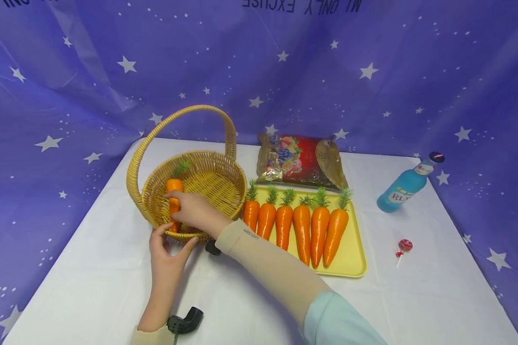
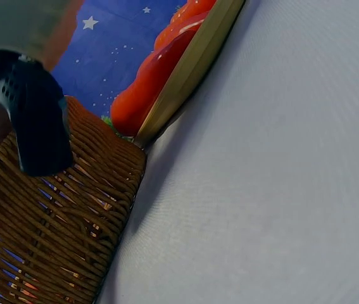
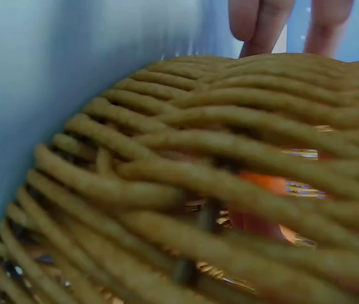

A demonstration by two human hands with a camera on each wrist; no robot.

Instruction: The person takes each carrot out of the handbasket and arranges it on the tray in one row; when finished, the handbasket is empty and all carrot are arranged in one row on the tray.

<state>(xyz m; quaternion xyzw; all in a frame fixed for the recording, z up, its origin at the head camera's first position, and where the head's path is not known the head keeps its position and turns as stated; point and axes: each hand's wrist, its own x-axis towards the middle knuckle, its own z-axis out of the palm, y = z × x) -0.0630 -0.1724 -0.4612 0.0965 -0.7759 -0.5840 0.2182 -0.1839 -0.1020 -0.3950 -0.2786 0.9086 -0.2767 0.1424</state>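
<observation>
A yellow wicker basket (image 1: pixel 217 196) with a tall arched handle stands at the left of the table in the head view. My right hand (image 1: pixel 196 211) reaches in over its front rim and grips an orange carrot (image 1: pixel 175 185) with a green top, which lies along the basket's left inner side. At the front left rim, my left hand (image 1: pixel 166 258) holds the basket, its thumb spread apart from the fingers. The left wrist view shows the basket's outer wall (image 2: pixel 71 215). Through the weave (image 3: pixel 166 152), the right wrist view catches bits of orange.
A yellow tray (image 1: pixel 357 254) with several carrots (image 1: pixel 302 230) in a row sits right of the basket. Behind it lies a fruit-printed bag (image 1: pixel 302 160). Farther right are a blue bottle (image 1: pixel 401 191) and a red lollipop (image 1: pixel 405 245). A star-patterned purple cloth (image 1: pixel 259 72) hangs behind.
</observation>
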